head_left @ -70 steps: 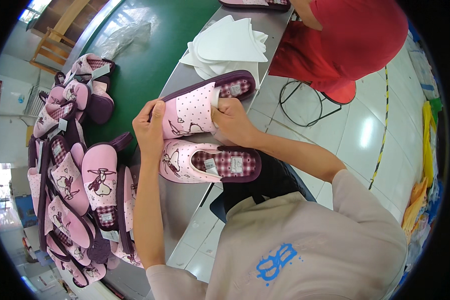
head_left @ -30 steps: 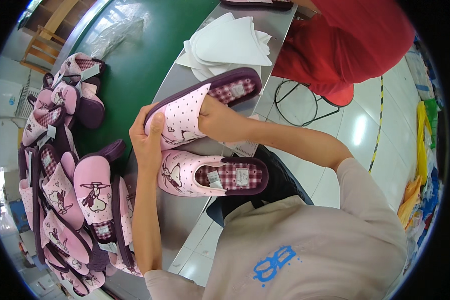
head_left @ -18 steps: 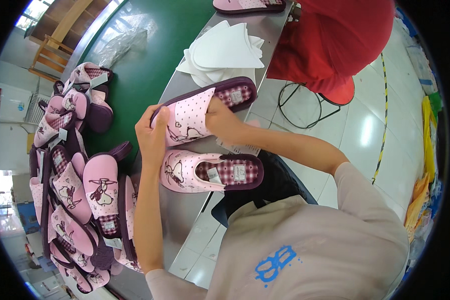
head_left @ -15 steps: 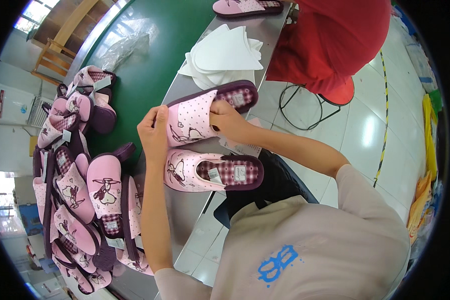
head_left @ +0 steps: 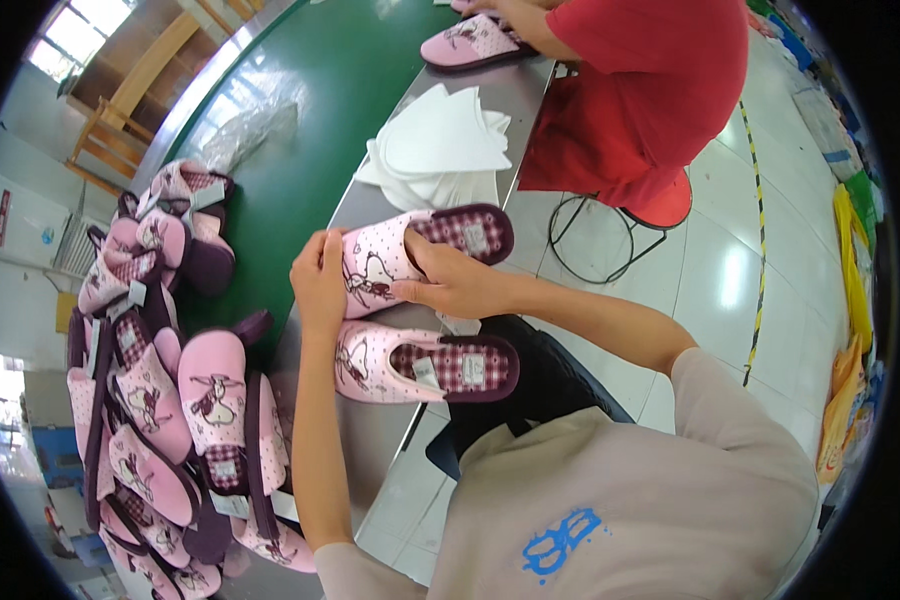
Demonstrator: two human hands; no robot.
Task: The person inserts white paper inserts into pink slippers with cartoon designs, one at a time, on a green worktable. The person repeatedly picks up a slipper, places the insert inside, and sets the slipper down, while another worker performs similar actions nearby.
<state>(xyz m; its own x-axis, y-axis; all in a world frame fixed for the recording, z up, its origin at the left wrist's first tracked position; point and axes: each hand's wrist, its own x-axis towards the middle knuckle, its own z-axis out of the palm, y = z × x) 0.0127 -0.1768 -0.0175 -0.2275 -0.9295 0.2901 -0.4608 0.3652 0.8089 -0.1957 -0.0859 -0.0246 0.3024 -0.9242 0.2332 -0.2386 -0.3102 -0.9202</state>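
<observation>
A pink slipper (head_left: pixel 375 255) with dotted trim, a cartoon dog print and a dark plaid insole lies across the metal strip of the table, toe to the left. My left hand (head_left: pixel 320 278) closes round its toe end. From the heel side, my right hand (head_left: pixel 465 282) reaches into the slipper's opening; the fingers are hidden inside and the thumb presses on the upper. Just below it is a matching slipper (head_left: pixel 363 362), toe also left, with a small white label inside. A bit of white card (head_left: pixel 458 325) peeks out under my right wrist.
Many matching slippers (head_left: pixel 215 380) are heaped on the left. White shaped sheets (head_left: pixel 440 140) lie stacked beyond my hands. A person in red (head_left: pixel 640 90) sits at the far right, handling another slipper (head_left: pixel 460 45). Clear plastic (head_left: pixel 250 135) rests on the green tabletop (head_left: pixel 315 110).
My right thumb has come out onto the slipper's upper while the fingers stay inside. The white card under my right wrist is now mostly covered. The other person's hands have come into view.
</observation>
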